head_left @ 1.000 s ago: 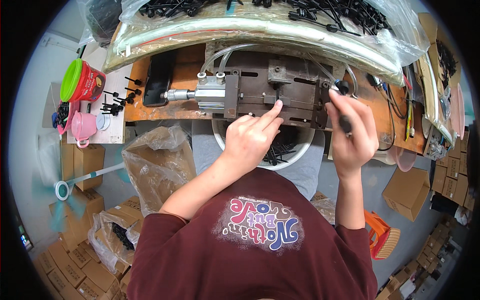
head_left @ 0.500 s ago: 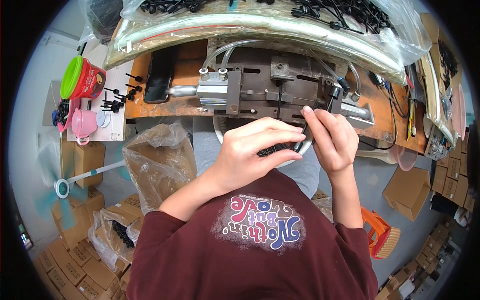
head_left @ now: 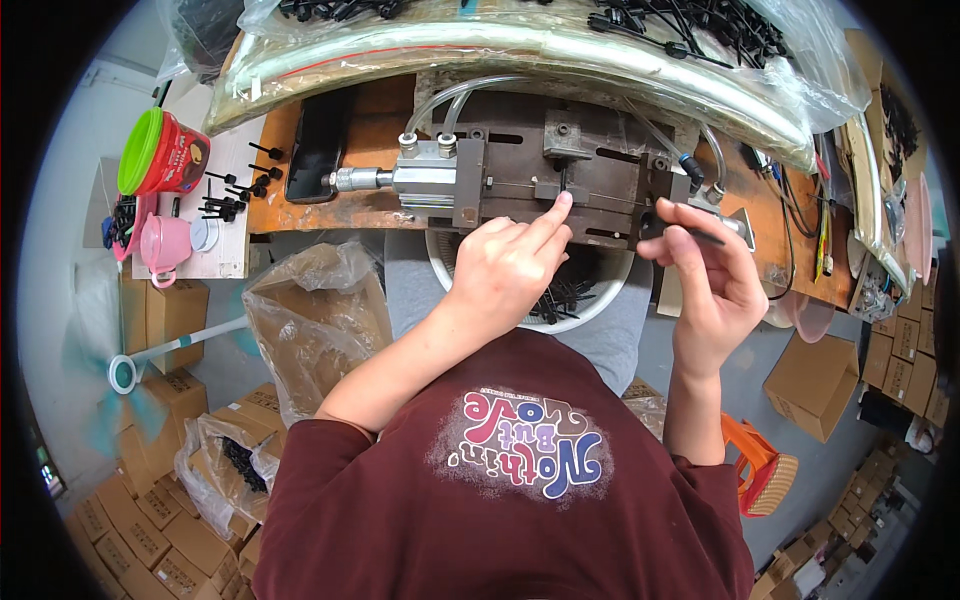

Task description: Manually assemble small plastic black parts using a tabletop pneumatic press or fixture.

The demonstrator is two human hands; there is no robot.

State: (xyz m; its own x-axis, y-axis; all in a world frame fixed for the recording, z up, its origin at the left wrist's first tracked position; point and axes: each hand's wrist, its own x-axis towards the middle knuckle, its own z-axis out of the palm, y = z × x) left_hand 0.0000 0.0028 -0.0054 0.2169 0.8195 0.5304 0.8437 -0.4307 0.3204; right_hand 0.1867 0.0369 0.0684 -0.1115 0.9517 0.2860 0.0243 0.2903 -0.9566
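Observation:
In the middle of the bench sits a metal clamping fixture (head_left: 610, 175) with a thin black plastic rod (head_left: 563, 178) upright in its centre block. My left hand (head_left: 512, 258) is at that rod, its index fingertip against the lower end and the other fingers curled; the thumb is hidden. To the right, my right hand (head_left: 712, 275) pinches a black plastic piece with a thick head (head_left: 652, 226) and a thin shaft, in front of the fixture's right jaw. Below my left hand, a white basket (head_left: 600, 318) on my lap holds many black pieces.
Silver air cylinders (head_left: 425, 180) with clear hoses flank the fixture. A dark phone (head_left: 316, 150) lies to the left, near loose black pieces (head_left: 228, 205), a red tub (head_left: 180, 160) and a pink cup (head_left: 166, 245). A plastic-wrapped ledge (head_left: 500, 55) runs behind. Cardboard boxes (head_left: 815, 385) stand around.
My hands have moved apart. The left has gone up to the rod in the fixture; the right has moved right and turned with its black piece. The left cylinder's rod looks shifted.

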